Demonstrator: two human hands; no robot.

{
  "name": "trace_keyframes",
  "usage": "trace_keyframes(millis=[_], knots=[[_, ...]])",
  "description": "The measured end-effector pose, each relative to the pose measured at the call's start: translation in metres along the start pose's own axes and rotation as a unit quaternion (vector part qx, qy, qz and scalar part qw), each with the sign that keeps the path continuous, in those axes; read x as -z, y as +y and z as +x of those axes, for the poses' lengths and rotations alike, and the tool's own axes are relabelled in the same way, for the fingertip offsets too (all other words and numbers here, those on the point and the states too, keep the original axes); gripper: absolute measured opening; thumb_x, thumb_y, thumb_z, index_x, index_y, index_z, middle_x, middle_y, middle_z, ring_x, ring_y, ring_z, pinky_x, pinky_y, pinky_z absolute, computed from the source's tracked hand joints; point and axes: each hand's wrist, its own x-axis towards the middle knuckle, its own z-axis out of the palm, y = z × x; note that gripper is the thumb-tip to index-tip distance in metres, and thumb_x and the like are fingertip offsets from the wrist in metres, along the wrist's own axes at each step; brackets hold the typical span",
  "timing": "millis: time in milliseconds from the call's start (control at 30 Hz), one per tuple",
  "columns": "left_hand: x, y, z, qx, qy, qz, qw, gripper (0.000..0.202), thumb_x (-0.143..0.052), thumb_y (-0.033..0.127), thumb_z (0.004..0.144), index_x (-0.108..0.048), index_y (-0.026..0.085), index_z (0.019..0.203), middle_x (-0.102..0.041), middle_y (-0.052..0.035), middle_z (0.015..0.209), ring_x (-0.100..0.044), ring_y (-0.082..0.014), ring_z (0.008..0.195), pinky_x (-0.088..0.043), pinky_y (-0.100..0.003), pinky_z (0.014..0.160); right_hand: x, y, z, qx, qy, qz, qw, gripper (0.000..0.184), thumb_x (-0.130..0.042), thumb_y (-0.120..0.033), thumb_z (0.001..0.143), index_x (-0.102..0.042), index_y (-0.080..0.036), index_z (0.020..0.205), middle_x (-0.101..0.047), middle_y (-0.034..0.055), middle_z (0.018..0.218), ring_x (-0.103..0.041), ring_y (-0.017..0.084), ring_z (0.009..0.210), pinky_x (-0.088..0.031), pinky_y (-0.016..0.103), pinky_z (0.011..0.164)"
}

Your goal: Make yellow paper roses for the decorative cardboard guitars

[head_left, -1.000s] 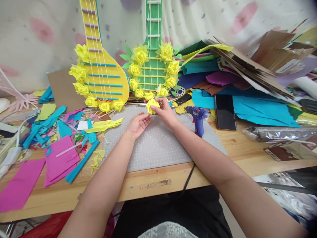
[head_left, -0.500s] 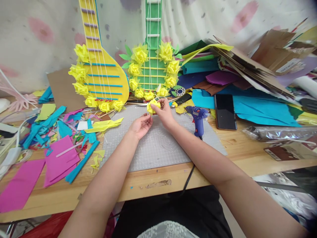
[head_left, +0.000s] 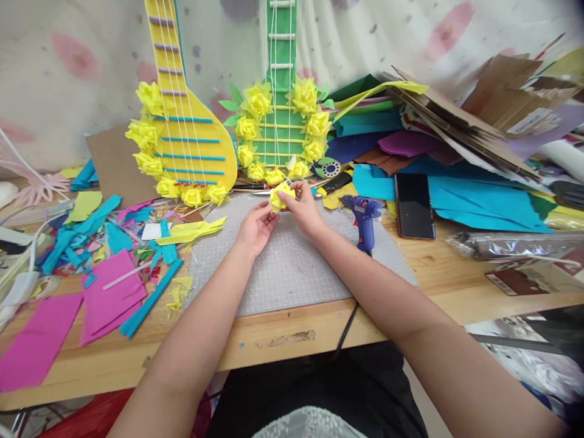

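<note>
A small yellow paper rose [head_left: 281,198] is held up over the far part of the grey cutting mat [head_left: 278,286]. My right hand [head_left: 305,207] grips it from the right, thumb across its front. At its lower left edge, my left hand [head_left: 259,228] has thumb and curled fingers closed on the petals; the exact contact is partly hidden. Just behind stands a green paper guitar [head_left: 281,91] ringed with yellow roses and a few green leaves. To its left leans a yellow paper lute-like instrument [head_left: 196,131] with similar roses along its side and bottom.
A blue glue gun [head_left: 365,219] stands on the mat's right, its cord running off the front edge. Beyond it lie a phone [head_left: 415,205] and stacked coloured paper [head_left: 483,194]. Paper scraps [head_left: 118,234] and magenta sheets [head_left: 112,292] cover the left side.
My left hand has moved slightly up, its thumb and fingers coming to the rose's lower left edge. The rose has tilted a little; my right hand keeps its grip.
</note>
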Motion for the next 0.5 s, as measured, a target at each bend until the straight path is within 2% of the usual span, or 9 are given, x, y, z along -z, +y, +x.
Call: trace_keyframes(millis=[100,200,333,500], knots=[[0.0004,-0.0006,0.0011,-0.02,0.018,0.009,1.0,0.011,-0.059,0.011,0.07,-0.054,0.017,0.077,-0.06,0.0013,0.069,-0.058,-0.0067,0.062,-0.048,-0.026,0.077,0.0,0.0019,0.0015,0.003,0.0,-0.012,1.0,0.046,-0.064,-0.047,0.062,-0.033,-0.023,0.085,-0.045,-0.0011,0.087,-0.053,0.01,0.072,-0.05,0.024,0.056],[0.0021,-0.0031,0.0032,-0.052,0.038,0.027,0.998,0.02,-0.064,0.012,0.066,-0.052,0.017,0.082,-0.063,0.0008,0.072,-0.06,-0.0088,0.064,-0.049,-0.029,0.075,-0.0002,0.0023,0.0019,-0.007,0.0,-0.003,1.0,0.048,-0.066,-0.048,0.059,-0.034,-0.023,0.085,-0.046,-0.0017,0.086,-0.053,0.01,0.07,-0.05,0.023,0.054],[0.0029,-0.006,0.0039,-0.094,0.036,0.042,0.994,0.027,-0.067,0.011,0.065,-0.054,0.018,0.088,-0.064,0.0013,0.068,-0.061,-0.0088,0.061,-0.049,-0.027,0.072,0.0,0.0001,0.0014,-0.023,-0.001,0.021,1.0,0.049,-0.067,-0.047,0.057,-0.034,-0.023,0.084,-0.047,-0.0029,0.082,-0.053,0.009,0.068,-0.05,0.022,0.052],[0.0016,-0.0058,0.0031,-0.076,0.018,0.032,0.996,0.04,-0.067,0.007,0.065,-0.057,0.018,0.102,-0.066,0.0007,0.069,-0.063,-0.0092,0.064,-0.048,-0.026,0.077,0.0012,0.0004,0.0035,-0.042,0.0,0.032,0.999,0.049,-0.067,-0.047,0.058,-0.033,-0.023,0.083,-0.049,-0.0027,0.081,-0.055,0.01,0.07,-0.05,0.023,0.054]])
